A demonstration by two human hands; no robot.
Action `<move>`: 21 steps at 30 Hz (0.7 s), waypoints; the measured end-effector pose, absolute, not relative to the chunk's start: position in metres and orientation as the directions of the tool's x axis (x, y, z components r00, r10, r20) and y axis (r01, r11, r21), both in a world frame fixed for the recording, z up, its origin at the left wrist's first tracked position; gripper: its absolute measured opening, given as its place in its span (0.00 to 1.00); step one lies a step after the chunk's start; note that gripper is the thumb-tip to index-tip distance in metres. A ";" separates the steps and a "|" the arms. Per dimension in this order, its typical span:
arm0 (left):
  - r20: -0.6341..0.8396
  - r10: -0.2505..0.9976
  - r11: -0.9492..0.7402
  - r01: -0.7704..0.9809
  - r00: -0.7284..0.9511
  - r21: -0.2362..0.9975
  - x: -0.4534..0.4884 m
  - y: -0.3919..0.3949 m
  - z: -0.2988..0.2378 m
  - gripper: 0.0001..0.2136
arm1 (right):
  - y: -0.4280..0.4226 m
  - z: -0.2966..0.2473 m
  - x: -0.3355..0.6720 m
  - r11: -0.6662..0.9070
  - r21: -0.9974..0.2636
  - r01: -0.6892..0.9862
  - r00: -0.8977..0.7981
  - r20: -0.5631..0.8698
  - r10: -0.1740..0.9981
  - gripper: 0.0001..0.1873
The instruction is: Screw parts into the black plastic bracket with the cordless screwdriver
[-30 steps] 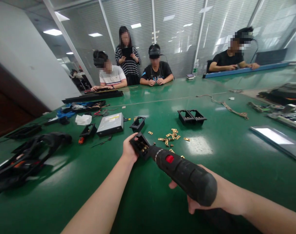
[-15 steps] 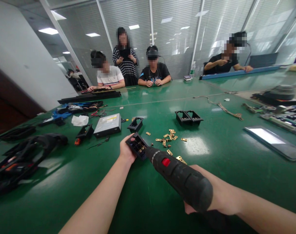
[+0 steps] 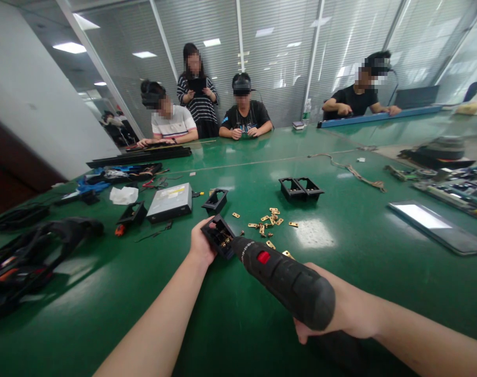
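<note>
My left hand (image 3: pixel 202 245) is closed around a black plastic housing (image 3: pixel 218 230), tilted so its open inside faces me; brass pieces show within. In my right hand (image 3: pixel 317 293) is a black cordless screwdriver (image 3: pixel 287 280) with a red switch on top. Its front end meets the lower right side of the housing; the bit's tip is hidden. Most of the right-hand fingers are behind the tool. Just beyond lie several small brass plates (image 3: pixel 276 221) and copper-coloured screws (image 3: pixel 269 235) on the green table (image 3: pixel 238 319).
A single black housing (image 3: pixel 214 201) and a joined pair (image 3: pixel 301 189) stand farther back. Left are a disc drive (image 3: pixel 169 201), another housing (image 3: pixel 131 213) and a black strapped headset (image 3: pixel 37 256). A phone-like slab (image 3: pixel 438 228) lies right. Several people (image 3: pixel 246 112) are across the table.
The whole view has shifted slightly, so most things appear a little farther left. Both hands keep their hold, and the screwdriver stays against the housing.
</note>
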State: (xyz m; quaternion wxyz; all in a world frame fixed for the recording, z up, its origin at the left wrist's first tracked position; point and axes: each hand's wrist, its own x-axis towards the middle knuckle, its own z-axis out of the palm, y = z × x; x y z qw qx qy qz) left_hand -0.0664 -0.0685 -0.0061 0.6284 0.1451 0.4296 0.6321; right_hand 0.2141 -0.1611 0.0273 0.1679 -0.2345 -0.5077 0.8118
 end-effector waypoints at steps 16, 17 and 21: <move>-0.409 0.899 0.239 -0.605 -0.158 0.759 -0.064 -0.069 0.000 0.08 | -0.159 0.019 0.214 -0.438 -0.896 -0.071 -0.818 -0.199 0.540 0.27; -0.398 0.905 0.236 -0.602 -0.150 0.763 -0.064 -0.069 0.000 0.09 | -0.159 0.019 0.214 -0.429 -0.901 -0.070 -0.819 -0.194 0.540 0.26; -0.389 0.912 0.240 -0.599 -0.131 0.764 -0.065 -0.069 -0.001 0.10 | -0.160 0.020 0.212 -0.426 -0.903 -0.056 -0.813 -0.207 0.544 0.28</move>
